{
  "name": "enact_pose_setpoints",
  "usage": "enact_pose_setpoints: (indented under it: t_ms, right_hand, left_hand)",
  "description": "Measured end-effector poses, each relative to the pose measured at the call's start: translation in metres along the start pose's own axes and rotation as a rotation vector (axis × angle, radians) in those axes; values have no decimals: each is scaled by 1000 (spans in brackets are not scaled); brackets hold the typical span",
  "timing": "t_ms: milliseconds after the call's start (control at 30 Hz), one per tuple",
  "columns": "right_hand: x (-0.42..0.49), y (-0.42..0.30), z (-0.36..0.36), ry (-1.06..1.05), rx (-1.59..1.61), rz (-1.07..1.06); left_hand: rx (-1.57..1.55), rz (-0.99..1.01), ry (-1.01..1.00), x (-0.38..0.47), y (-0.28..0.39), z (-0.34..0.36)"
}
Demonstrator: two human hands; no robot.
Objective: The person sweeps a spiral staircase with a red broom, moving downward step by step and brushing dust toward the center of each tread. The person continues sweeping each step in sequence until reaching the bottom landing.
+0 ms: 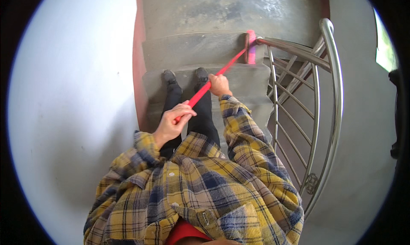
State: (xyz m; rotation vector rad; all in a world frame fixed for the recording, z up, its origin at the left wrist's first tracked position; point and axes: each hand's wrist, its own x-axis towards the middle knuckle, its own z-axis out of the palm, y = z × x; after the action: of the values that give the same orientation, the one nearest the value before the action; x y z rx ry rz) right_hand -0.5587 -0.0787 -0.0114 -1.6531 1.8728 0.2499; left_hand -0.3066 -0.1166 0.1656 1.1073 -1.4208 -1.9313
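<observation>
A broom with a red handle [201, 93] slants across my legs, from lower left to upper right. Around the top end of the handle is my left hand [174, 120]. Farther down, my right hand [220, 84] grips the same handle in front of my right shin. The pink bristle head [250, 47] lies at the right end of a concrete step [198, 48], close beside the lower post of the railing. Both my dark shoes stand on the step above that one.
A stainless steel railing [336, 85] with bars runs along the right of the stairs. On the left rises a white wall [77, 101] with a reddish skirting band [139, 53]. Below the steps lies a concrete landing [224, 11]. A bright opening [384, 43] shows at far right.
</observation>
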Motion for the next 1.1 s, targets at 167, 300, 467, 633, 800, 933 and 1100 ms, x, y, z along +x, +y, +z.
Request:
enact_pose_setpoints:
  t_ms: [167, 300, 467, 633, 800, 933, 1100]
  right_hand:
    - [10, -136, 18, -20, 215, -141]
    - [17, -219, 24, 13, 476, -117]
    - [29, -238, 17, 71, 668, -184]
    - [0, -215, -21, 295, 692, -201]
    - [-38, -223, -36, -19, 624, -91]
    - [-13, -238, -9, 136, 754, -165]
    - [17, -227, 22, 96, 1181, 67]
  left_hand:
    - [205, -84, 8, -44, 64, -96]
    - [354, -111, -68, -54, 113, -129]
    - [429, 16, -147, -35, 137, -114]
    - [474, 182, -281, -48, 144, -82]
    - [207, 214, -56, -68, 156, -90]
    - [225, 132, 157, -47, 136, -87]
    - [271, 439, 94, -27, 110, -66]
